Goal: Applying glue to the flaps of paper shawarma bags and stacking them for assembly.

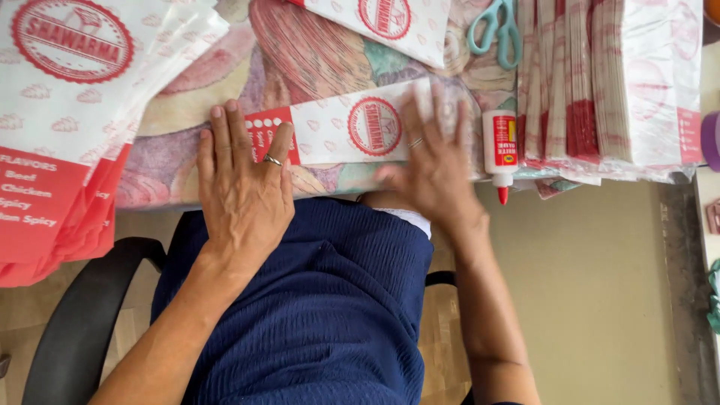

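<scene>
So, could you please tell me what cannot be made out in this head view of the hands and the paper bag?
- Right hand: motion-blurred, so finger contact on the paper bag is unclear.
- Bag's left end: covered by the left hand.
- Stack of bags at left: cut off by the frame edge.
- Scissors: blades cut off by the top edge.
- Glue bottle: fill level cannot be told.

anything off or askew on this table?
Mostly tidy. The glue bottle lies on its side at the table edge, red tip hanging over it. Both hands, left hand and right hand, press flat on the paper bag.
</scene>
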